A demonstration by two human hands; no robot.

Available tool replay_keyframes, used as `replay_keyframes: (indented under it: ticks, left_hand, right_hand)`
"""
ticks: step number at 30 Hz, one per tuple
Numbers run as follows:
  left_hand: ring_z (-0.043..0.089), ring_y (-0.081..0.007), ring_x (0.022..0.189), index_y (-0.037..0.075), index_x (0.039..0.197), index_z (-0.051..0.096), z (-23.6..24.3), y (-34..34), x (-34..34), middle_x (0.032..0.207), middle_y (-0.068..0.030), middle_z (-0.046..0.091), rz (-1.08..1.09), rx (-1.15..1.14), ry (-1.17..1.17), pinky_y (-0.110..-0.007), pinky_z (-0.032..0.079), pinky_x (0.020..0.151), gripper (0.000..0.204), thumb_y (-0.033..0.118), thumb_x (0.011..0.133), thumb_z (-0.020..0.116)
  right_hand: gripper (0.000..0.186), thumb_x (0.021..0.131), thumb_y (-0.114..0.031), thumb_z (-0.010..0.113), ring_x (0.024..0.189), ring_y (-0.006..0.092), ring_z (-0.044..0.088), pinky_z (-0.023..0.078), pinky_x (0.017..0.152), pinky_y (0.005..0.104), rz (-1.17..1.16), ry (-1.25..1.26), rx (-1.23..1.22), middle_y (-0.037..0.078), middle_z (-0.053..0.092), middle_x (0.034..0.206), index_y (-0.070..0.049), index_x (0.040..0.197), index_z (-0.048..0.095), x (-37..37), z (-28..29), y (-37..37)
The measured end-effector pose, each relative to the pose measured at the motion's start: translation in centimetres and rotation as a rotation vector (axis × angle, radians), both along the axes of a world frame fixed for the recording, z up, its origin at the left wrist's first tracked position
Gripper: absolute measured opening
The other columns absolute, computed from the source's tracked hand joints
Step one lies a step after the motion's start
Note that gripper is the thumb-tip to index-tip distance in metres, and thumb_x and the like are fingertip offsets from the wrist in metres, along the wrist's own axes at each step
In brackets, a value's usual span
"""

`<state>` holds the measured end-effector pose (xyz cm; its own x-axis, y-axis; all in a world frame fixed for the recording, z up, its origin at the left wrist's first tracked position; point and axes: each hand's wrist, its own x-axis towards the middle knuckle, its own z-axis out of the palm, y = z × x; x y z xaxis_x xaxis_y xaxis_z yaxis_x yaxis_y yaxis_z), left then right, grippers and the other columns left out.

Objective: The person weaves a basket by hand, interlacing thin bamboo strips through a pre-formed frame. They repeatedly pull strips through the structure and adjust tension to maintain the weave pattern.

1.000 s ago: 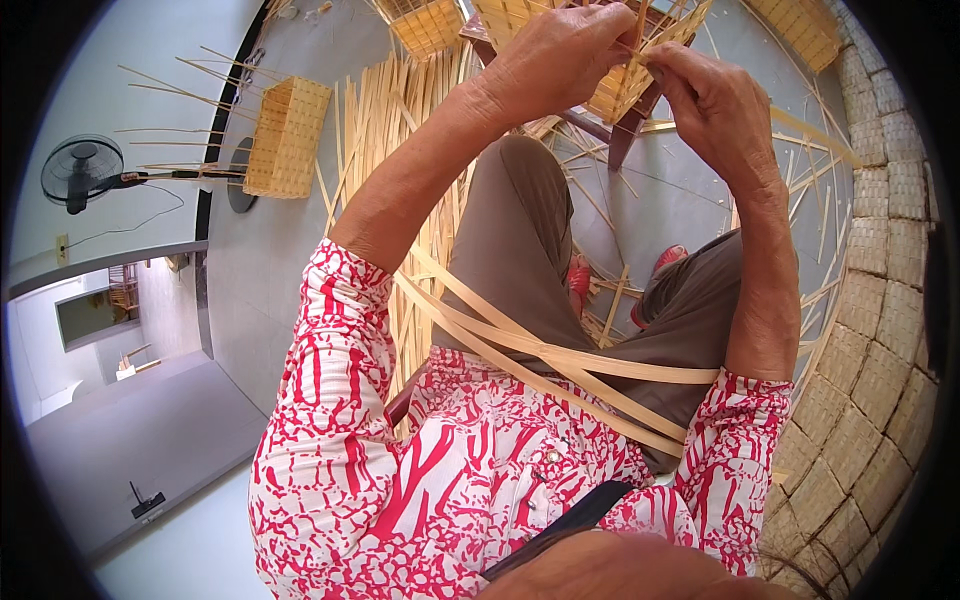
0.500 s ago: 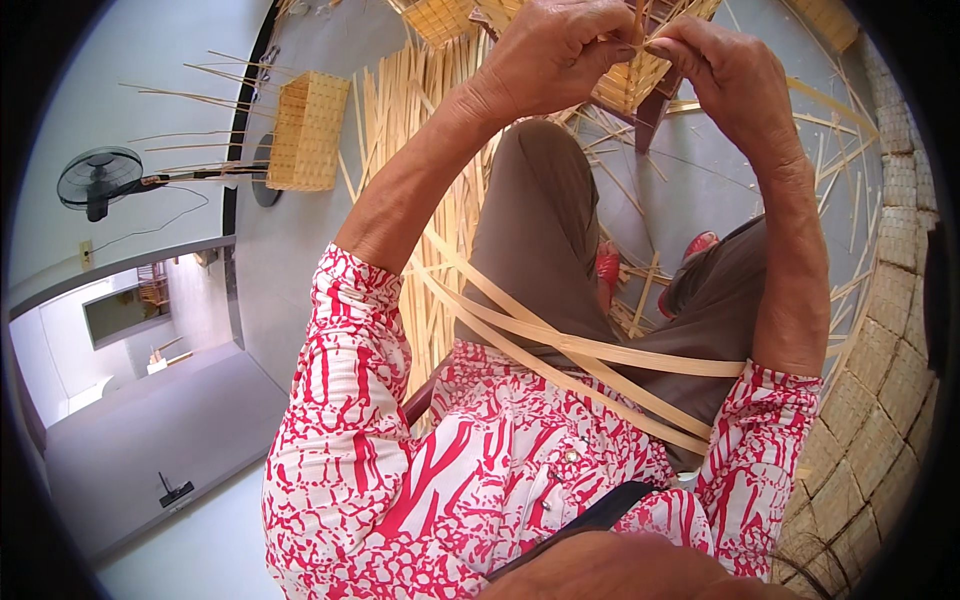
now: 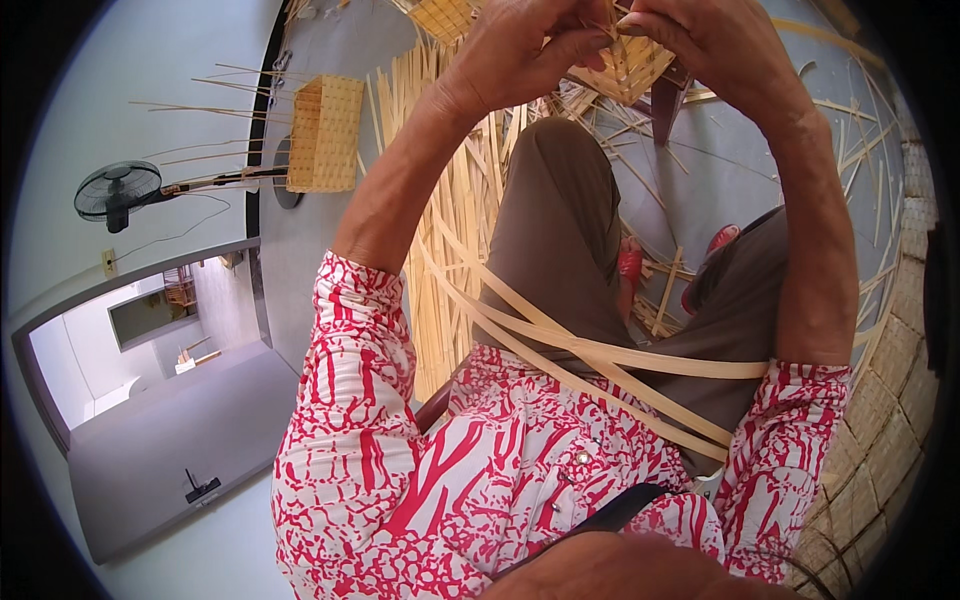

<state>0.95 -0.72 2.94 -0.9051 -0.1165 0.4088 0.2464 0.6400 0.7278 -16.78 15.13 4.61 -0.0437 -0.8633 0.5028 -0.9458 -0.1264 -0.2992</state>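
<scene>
At the top edge, a woven bamboo basket [image 3: 640,75] is partly hidden behind my hands, over a dark wooden support. My left hand [image 3: 535,50] is closed in a pinch at the basket's upper part, its thumb pressed toward a thin bamboo strip [image 3: 612,22]. Just to the right, my right hand [image 3: 705,45] pinches the same spot, thumb and forefinger together on the strip. The fingertips nearly meet; the picture's edge cuts off the backs of both hands. Several long pale bamboo strips [image 3: 610,350] lie crossed over my lap.
A thick bundle of bamboo strips [image 3: 440,300] lies on the floor by my left leg. Beyond it stands an unfinished basket [image 3: 325,135] with loose ends sticking out, near a black fan [image 3: 118,192]. Scattered strips [image 3: 850,150] and stacked woven pieces [image 3: 880,420] are at the right.
The view has shifted slightly, so the room appears a little further right. Both hands have moved slightly up and left relative to the frame, still pinching at the basket.
</scene>
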Motion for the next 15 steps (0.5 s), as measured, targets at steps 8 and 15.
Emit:
replay_keyframes:
  ticks: [8,15]
  left_hand:
    - [0.072,-0.008,0.075,0.0,0.094,0.069,0.1,2.0,-0.2,0.08,-0.0035,0.074,0.409,-0.059,0.172,-0.023,0.057,0.068,0.01,0.004,0.089,0.075]
    - [0.066,-0.0064,0.072,0.0,0.093,0.068,-1.2,0.9,0.5,0.079,-0.003,0.069,0.513,-0.05,0.181,-0.023,0.054,0.067,0.007,0.001,0.087,0.072]
  right_hand:
    - [0.016,0.093,-0.025,0.071,0.093,0.0277,0.066,0.048,0.082,0.0386,-0.19,0.194,-0.469,0.005,0.071,0.097,-0.013,0.103,0.072,0.6,-0.4,0.3]
    - [0.016,0.1,-0.013,0.06,0.091,0.0206,0.071,0.056,0.081,0.0345,-0.168,-0.855,0.032,0.01,0.073,0.1,-0.005,0.112,0.068,3.1,-3.7,-0.1]
